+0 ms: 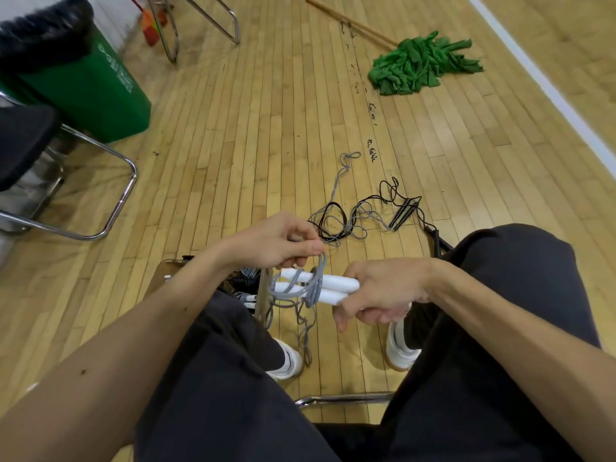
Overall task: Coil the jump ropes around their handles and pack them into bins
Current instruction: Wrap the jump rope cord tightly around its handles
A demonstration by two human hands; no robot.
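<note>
At the left edge of the wooden plank floor stands a black padded chair on a chrome tube frame, with a green plastic waste bin lined with a black bag just behind it. Nearer, beside the person's left knee, a translucent brownish plastic bin sits on the floor, partly hidden by the forearm and leg; coiled cords and a white handle end show inside it. The left hand is held above the gap between the knees, its fingers curled and pinching a loop of the grey braided cord just above the pair of white plastic handles. The handles lie side by side and level, with several turns of the cord wound round their middle and the loose remainder hanging down between two white shoes toward the floor. The right hand grips the handles' right end, fingers curled round both. Beyond the hands, mid-floor, a tangle of loose grey and black ropes lies with slim black handles at its right side. Toward the far right of the floor lies a green cloth-strip mop with a wooden pole, near a white painted line
</note>
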